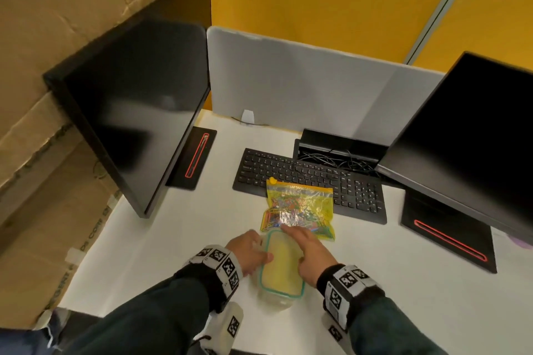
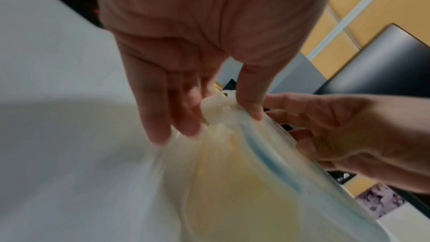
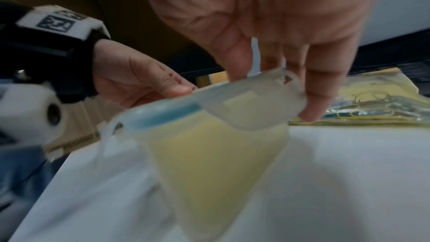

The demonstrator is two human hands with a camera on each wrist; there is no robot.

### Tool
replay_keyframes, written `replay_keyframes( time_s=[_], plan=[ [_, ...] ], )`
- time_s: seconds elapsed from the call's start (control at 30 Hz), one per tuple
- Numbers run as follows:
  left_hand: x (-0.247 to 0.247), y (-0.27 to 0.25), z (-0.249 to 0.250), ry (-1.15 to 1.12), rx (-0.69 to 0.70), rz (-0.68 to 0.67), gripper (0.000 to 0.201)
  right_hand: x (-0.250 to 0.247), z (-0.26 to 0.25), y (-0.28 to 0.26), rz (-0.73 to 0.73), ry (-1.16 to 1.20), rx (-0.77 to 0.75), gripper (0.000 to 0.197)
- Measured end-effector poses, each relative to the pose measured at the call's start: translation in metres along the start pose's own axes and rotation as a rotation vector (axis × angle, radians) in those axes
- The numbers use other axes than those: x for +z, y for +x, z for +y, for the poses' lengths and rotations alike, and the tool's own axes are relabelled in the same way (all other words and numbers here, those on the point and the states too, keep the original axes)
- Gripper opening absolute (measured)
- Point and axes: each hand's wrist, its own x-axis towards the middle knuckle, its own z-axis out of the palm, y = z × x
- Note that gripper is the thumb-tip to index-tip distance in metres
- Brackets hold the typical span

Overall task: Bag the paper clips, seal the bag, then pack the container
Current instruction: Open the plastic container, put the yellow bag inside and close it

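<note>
1. On the white desk [image 1: 375, 268], near the front edge, stands the lidded container [image 1: 281, 265]; the bag [image 1: 300, 207] of paper clips lies just beyond it.
2. Left hand [image 1: 249, 253] pinches the lid's side tab; right hand [image 1: 310, 251] hooks fingers [image 3: 323, 87] under the opposite tab — both grip it.
3. Likely light, stiff, slippery plastic — lift by the tabs.

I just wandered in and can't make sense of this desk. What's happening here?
A person is working at a white desk. A yellow zip bag full of coloured paper clips lies in front of the keyboard. Both hands are on a lidded plastic container: the left hand holds its side and the right hand fingers a lid latch. The bag is not inside yet.
</note>
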Motion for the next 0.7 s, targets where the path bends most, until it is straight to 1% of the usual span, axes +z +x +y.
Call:
replay_keyframes(
  time_s=[0.03, 0.07, 0.1, 0.13, 0.17, 0.2, 0.27, 0.3, 0.33, 0.4, 0.47, 0.5, 0.53, 0.57, 0.63, 0.7],
  plan=[
    [0.000, 0.001, 0.000, 0.049, 0.016, 0.090, 0.037, 0.002, -0.002, 0.000, 0.006, 0.003, 0.018, 0.081],
    [-0.001, 0.003, 0.000, 0.085, 0.034, 0.171, 0.044, 0.002, -0.003, 0.001, 0.023, 0.021, 0.053, 0.077],
    [-0.002, 0.003, 0.002, 0.103, 0.050, 0.227, 0.041, 0.003, -0.001, 0.002, 0.038, 0.042, 0.089, 0.072],
    [-0.003, 0.002, 0.006, 0.107, 0.058, 0.258, 0.033, 0.003, 0.001, 0.002, 0.051, 0.079, 0.122, 0.070],
    [-0.004, 0.001, 0.008, 0.099, 0.049, 0.257, 0.024, 0.005, 0.004, 0.002, 0.064, 0.147, 0.154, 0.069],
    [-0.003, 0.001, 0.009, 0.080, 0.043, 0.250, 0.017, 0.009, 0.007, 0.000, 0.082, 0.273, 0.194, 0.070],
    [-0.002, 0.003, 0.009, 0.044, 0.020, 0.198, 0.008, 0.019, 0.009, -0.004, 0.138, 0.701, 0.253, 0.076],
    [-0.001, 0.003, 0.007, 0.035, 0.014, 0.179, 0.011, 0.027, 0.009, -0.003, 0.180, 0.945, 0.272, 0.081],
    [0.000, 0.002, 0.006, 0.034, 0.014, 0.170, 0.016, 0.033, 0.008, -0.003, 0.225, 1.110, 0.289, 0.087],
    [0.002, 0.002, 0.004, 0.033, 0.014, 0.180, 0.019, 0.040, 0.006, 0.000, 0.288, 1.197, 0.312, 0.094],
    [0.004, 0.001, 0.002, 0.045, 0.024, 0.194, 0.018, 0.043, 0.003, 0.000, 0.313, 1.200, 0.297, 0.097],
    [0.004, 0.001, 0.001, 0.042, 0.038, 0.200, 0.014, 0.043, 0.004, -0.001, 0.309, 1.187, 0.270, 0.096],
    [0.004, 0.001, 0.001, 0.042, 0.054, 0.194, 0.007, 0.042, 0.005, -0.003, 0.286, 1.129, 0.237, 0.094],
    [0.003, 0.000, 0.000, 0.042, 0.074, 0.189, 0.005, 0.042, 0.006, -0.003, 0.254, 1.038, 0.199, 0.092],
    [0.000, 0.000, 0.001, 0.055, 0.108, 0.186, 0.018, 0.042, 0.007, -0.003, 0.209, 0.749, 0.161, 0.082],
    [-0.006, -0.002, 0.003, 0.109, 0.138, 0.212, 0.025, 0.038, 0.006, -0.007, 0.199, 0.350, 0.186, 0.072]
  ],
)
